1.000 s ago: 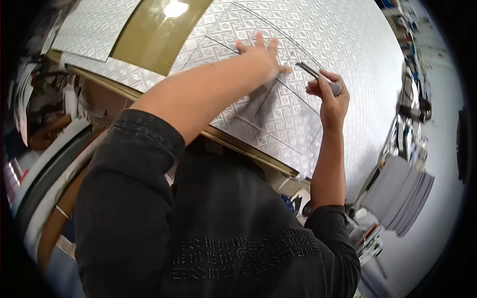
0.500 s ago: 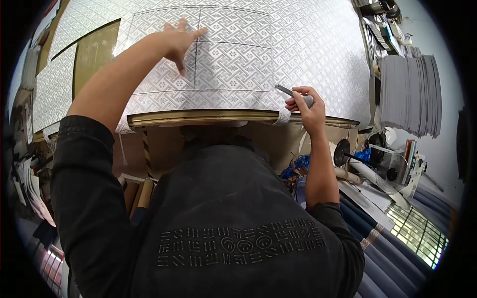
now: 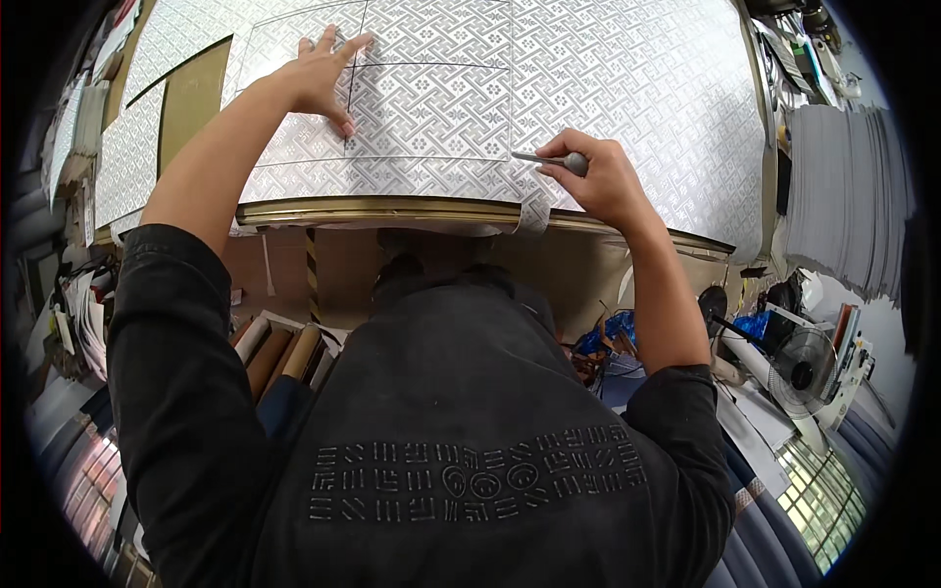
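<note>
Along the near edge of a worktable, a person's left hand [image 3: 319, 83] lies over a silver-and-white patterned sheet [image 3: 627, 88], fingers spread, thumb beside a dark line; the right hand [image 3: 598, 178] pinches a slim grey tool [image 3: 544, 159] between thumb and forefinger, its tip at the near right corner of the lined area; the sheet covers much of the tabletop, just beyond a brass-coloured edge rail [image 3: 392, 211]. Good handling would seem to call for a flat, steady left palm, well away from the tip, a light pinch low on the shaft, and eyes on the corner rather than the busy pattern. Hard to make out are whether the tip touches the sheet and how firmly the left palm presses; the right hand's remaining fingers are partly hidden; the far end of the lined area is cut off by the upper border.
</note>
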Tool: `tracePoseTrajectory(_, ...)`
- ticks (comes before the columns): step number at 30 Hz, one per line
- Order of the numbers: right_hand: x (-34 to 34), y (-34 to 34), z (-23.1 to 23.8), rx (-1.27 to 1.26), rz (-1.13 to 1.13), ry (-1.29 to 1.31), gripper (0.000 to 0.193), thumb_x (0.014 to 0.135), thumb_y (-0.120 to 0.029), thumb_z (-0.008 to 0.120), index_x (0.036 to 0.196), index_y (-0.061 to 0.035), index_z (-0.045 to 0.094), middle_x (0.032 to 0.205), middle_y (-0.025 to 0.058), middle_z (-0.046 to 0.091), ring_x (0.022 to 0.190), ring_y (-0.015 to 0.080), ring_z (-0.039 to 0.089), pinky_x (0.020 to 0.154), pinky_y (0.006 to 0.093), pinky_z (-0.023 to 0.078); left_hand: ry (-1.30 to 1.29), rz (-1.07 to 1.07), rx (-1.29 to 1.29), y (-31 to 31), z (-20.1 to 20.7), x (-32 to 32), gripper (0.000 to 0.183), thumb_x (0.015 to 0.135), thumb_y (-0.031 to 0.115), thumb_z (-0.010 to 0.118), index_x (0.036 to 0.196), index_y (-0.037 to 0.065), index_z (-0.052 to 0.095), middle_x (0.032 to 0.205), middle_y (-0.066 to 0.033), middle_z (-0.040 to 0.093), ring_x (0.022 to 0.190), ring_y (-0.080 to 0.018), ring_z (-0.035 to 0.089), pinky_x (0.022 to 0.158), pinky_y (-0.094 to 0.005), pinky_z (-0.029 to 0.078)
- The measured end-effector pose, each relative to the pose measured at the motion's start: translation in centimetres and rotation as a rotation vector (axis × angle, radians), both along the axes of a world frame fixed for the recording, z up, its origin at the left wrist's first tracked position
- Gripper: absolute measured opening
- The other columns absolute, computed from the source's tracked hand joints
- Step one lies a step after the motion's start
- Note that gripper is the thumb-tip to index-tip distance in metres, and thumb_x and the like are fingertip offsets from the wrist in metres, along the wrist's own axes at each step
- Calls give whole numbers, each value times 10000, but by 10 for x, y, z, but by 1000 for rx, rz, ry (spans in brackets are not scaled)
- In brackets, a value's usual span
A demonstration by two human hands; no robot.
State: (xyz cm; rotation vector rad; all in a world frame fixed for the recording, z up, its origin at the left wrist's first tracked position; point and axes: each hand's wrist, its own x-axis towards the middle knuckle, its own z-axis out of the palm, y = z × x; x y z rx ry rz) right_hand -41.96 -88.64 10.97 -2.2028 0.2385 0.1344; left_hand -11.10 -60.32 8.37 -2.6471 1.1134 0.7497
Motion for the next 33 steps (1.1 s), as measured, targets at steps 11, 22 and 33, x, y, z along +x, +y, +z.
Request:
tracePoseTrajectory(11, 24, -6, 4, -65, 223, 22, 134, 904, -62, 793, 1031, -53, 749, 871, 90, 767, 793, 173, 707, 719, 334, 552, -35, -9, 25, -3, -1, -2, 1543, 454, 442, 1055, 1670, 438, 104, 1728, -288, 46, 1520, -647, 94, 1231, -686, 284)
tracePoseTrajectory(22, 22, -6, -15, -14, 245, -122, 123, 901, -34, 769, 1021, -39, 742, 876, 108, 774, 810, 214, 750, 724, 350, 571, -32, 6, 19, 2, -2, -1, 1554, 460, 346, 1061, 1667, 444, 88, 1731, -282, 2, 1531, -627, 58, 1216, -714, 293)
tracePoseTrajectory(33, 83, 127, -38, 33, 210, -261, 139, 902, -59, 780, 1037, -55, 747, 938, 127, 781, 811, 262, 767, 690, 331, 576, -73, -75, 16, 1, -2, 0, 1549, 472, 474, 1039, 1687, 333, 89, 1694, -371, 56, 1484, -699, 109, 1204, -691, 313)
